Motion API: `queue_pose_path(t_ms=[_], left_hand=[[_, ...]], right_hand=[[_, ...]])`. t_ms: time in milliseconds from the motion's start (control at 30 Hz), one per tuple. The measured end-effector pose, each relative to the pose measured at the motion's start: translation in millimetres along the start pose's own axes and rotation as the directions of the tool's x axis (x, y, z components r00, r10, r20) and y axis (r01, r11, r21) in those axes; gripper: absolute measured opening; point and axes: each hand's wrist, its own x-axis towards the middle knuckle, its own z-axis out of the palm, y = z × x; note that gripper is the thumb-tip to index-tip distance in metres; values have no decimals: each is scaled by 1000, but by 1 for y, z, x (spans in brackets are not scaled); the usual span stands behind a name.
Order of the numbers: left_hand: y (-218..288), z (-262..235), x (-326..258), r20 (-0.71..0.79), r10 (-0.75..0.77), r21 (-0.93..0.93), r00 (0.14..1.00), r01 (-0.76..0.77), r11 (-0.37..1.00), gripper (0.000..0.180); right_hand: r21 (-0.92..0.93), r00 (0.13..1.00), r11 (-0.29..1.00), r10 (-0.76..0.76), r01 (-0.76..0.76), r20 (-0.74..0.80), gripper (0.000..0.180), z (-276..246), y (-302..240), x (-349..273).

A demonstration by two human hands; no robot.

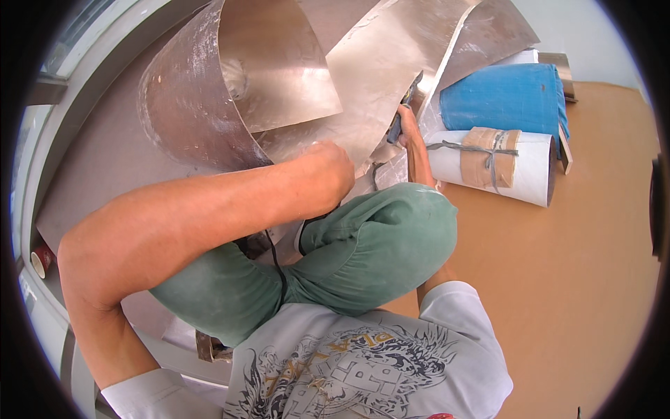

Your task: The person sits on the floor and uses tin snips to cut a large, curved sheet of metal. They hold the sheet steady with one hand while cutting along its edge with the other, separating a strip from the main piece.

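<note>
In front of me, large brownish, shiny sheets curl up from the floor. One is a wide roll (183, 94) at the left, its outside streaked with white dust. Another broad sheet (391, 49) bends up in the middle, with a pale edge on its right. My left hand (328, 173) is closed in a fist close to the lower part of this sheet; its fingertips and anything in them are hidden. Beyond my right knee, my right hand (409, 126) grips a dark handheld tool (396, 128) beside the sheet. The tool's exact kind is unclear.
To the right lie a white roll (534, 167) tied with grey cord round a cardboard piece (481, 157), and a blue-covered roll (499, 98). A red roll-shaped object (43, 260) sits by the window frame at the left. My crossed legs (377, 244) fill the near middle.
</note>
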Motion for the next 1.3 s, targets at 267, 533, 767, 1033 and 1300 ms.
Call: queue_pose_path(t_ms=[267,533,767,1033,1300], left_hand=[[4,-17,5,128,47,-74,991,-37,997,33],[1,-16,2,98,66,-43,993,-62,997,31],[0,-10,-5,-40,84,-60,996,-86,994,20],[-5,-6,-6,-46,64,-111,997,-69,991,13],[-4,-7,-2,-36,79,-113,996,-83,990,18]], right_hand=[[32,984,991,-124,129,-127,38,-19,16,35],[-277,913,942,-272,189,-303,41,-4,7,16],[-25,963,991,-135,133,-233,43,-3,-6,27],[-266,919,949,-249,168,-307,45,-4,-3,28],[-193,964,979,-116,70,-238,52,-42,-8,49]])
